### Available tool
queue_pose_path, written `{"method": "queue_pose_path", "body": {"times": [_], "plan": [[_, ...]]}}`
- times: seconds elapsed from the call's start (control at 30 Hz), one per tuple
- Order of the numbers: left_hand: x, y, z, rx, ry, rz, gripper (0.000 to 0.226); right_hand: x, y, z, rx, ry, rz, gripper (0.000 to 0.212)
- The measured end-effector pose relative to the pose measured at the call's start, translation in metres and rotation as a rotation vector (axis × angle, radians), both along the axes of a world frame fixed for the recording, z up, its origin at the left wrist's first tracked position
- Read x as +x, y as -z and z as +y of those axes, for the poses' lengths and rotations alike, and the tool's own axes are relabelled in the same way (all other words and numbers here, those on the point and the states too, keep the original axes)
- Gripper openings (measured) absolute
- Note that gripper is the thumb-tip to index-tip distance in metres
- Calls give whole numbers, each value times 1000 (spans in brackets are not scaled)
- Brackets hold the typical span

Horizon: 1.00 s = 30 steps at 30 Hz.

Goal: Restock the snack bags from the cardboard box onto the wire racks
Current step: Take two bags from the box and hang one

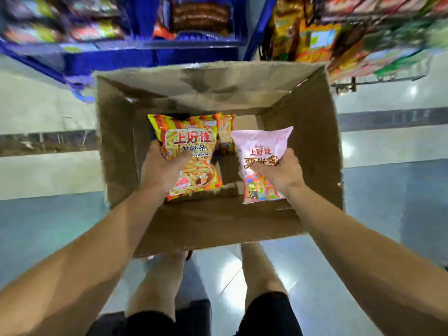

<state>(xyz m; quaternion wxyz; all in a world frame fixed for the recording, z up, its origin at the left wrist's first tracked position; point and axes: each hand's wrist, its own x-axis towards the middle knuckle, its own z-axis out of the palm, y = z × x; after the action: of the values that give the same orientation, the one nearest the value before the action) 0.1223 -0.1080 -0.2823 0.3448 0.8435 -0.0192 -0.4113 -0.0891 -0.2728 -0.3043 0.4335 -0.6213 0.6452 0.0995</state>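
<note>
Your bare forearms reach forward and down from the bottom corners of the view, over your knees and black shorts [150, 321]. Your left hand [164, 166] grips a striped orange-and-yellow bag of shrimp crackers [191, 151], thumb curled across its front, fingers hidden behind its left edge. Your right hand [278, 169] clutches a pale pink snack bag [261, 146] from the right side, fingers curled over its printed middle. Both bags are held face up over the open cardboard box [218, 221], the orange one towards the box's left wall, the pink one towards its right wall, a gap between them. Down inside, near the far wall, another striped bag [226, 132] shows between the two held bags. The box stands on a glossy pale tiled floor [48, 214], its near flap just in front of your legs. Beyond the far edge of the box, blurred blue shelving [121, 57] rises at the top left, and a wire rack [351, 81] crowded with colourful snack packets stands at the top right.
</note>
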Motion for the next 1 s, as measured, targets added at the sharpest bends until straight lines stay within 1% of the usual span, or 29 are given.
{"method": "queue_pose_path", "body": {"times": [0.03, 0.1, 0.13, 0.17, 0.23, 0.33, 0.4, 0.43, 0.47, 0.5, 0.53, 0.57, 0.63, 0.7, 0.73, 0.83, 0.93, 1.0], "plan": [[3, -30, 14, -1, 10, -1, 49, 1, -32, 16, -8, 11, -25, 89], [9, -82, 43, -16, 11, -1, 52, 8, -102, 47, -29, 13, -58, 76], [12, -107, 59, -18, 5, 6, 59, 8, -127, 61, -39, 21, -74, 70], [16, -130, 75, -17, 6, 7, 66, 8, -152, 75, -50, 36, -107, 67], [23, -168, 111, -47, 12, -10, 71, 9, -190, 102, -71, 35, -165, 70], [25, -220, 164, -75, 25, -40, 71, -1, -219, 138, -42, 35, -242, 88], [23, -248, 200, -119, -10, -52, 51, 0, -240, 161, -39, 30, -291, 86], [21, -258, 219, -140, -26, -56, 41, 0, -251, 174, -43, 27, -310, 83], [18, -265, 237, -159, -39, -55, 34, -1, -257, 184, -52, 14, -330, 74], [13, -274, 254, -178, -55, -45, 32, -1, -265, 195, -54, 7, -364, 62], [8, -279, 270, -196, -85, -26, 33, -1, -269, 205, -59, -1, -396, 55], [2, -282, 286, -201, -126, -13, 34, -2, -272, 214, -63, -18, -419, 55], [-12, -288, 315, -207, -213, 10, 41, 2, -279, 234, -34, -31, -465, 66], [-28, -294, 343, -224, -302, 34, 54, 7, -286, 256, -8, -78, -530, 66], [-35, -296, 355, -238, -354, 41, 57, 10, -291, 266, -7, -92, -553, 64], [-49, -307, 389, -286, -453, 24, 48, 26, -305, 296, 11, -188, -582, 48], [-52, -317, 425, -309, -544, 3, 51, 51, -317, 324, 63, -272, -604, 56], [-49, -322, 449, -345, -618, -21, 45, 72, -327, 342, 73, -341, -612, 55]]}}
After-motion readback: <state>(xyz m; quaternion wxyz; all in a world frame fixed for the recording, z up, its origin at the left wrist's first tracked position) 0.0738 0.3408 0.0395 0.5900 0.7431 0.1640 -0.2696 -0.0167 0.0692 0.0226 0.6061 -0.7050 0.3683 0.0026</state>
